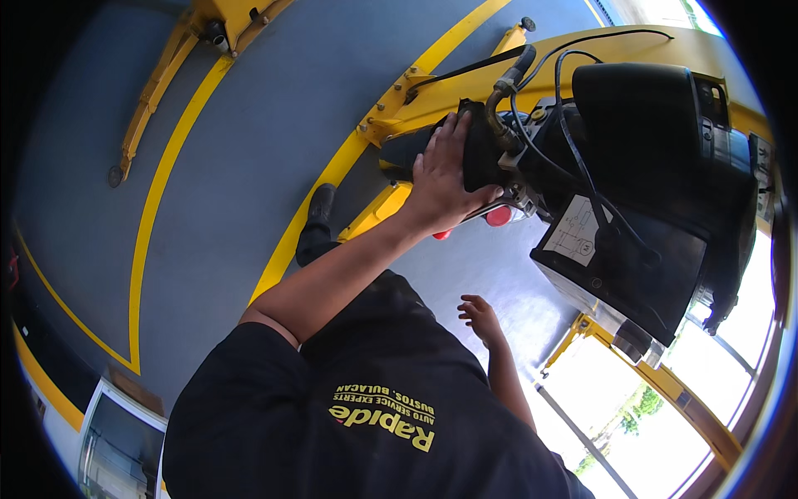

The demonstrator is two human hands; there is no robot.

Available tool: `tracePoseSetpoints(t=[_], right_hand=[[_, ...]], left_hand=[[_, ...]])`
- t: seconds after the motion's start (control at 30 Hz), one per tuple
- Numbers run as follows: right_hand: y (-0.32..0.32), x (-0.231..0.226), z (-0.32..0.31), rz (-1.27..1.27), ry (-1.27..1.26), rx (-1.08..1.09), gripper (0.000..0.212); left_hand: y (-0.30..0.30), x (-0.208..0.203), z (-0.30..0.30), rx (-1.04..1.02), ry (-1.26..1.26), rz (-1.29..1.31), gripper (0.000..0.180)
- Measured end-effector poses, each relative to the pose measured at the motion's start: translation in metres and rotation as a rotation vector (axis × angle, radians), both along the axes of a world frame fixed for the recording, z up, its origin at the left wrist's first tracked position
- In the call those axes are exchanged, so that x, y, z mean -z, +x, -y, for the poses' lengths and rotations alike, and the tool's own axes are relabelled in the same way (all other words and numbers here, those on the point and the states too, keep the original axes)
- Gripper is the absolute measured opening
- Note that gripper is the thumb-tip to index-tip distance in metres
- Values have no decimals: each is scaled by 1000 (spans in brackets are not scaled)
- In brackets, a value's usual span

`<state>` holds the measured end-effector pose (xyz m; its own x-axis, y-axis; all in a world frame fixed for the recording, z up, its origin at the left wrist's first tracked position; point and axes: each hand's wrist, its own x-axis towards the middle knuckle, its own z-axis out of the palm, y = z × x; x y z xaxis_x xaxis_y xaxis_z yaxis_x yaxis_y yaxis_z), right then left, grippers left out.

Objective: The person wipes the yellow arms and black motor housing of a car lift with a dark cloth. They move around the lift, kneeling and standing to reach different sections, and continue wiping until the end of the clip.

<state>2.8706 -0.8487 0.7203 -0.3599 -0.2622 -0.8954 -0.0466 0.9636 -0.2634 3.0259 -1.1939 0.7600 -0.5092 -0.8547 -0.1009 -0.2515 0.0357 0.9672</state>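
My left hand (445, 179) lies with fingers stretched out and close together on the black reservoir (484, 154) of a hydraulic power unit. Its thumb points toward the metal valve block (519, 195). Just below that hand are a round red cap (499, 216) and a smaller red piece (442, 235), partly covered by my wrist. A bent metal hose fitting (496, 108) rises beside my fingers. My right hand (478, 316) hangs in the air by my side, away from the unit, its fingers loosely bent and apart with nothing in them.
To the right of my left hand sit a black motor housing (636, 108) and a black box (619, 258) with a diagram label, joined by loose cables (573, 125). Yellow lift arms (154, 91) stand on the grey floor. A glass-fronted cabinet (120, 449) is at lower left.
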Motion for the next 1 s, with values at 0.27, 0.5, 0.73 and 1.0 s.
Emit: tracePoseSetpoints(t=[0.27,0.5,0.73,1.0], right_hand=[[8,24,-25,60,99,68,40],[14,17,-20,61,77,102,37],[36,4,-16,22,276,57,37],[83,-24,12,31,182,79,36]], left_hand=[[-2,22,23,54,34,-214,99],[-24,60,54,88,210,-523,58],[-30,205,-54,-446,28,-246,58],[-29,394,-14,-351,1255,117,75]])
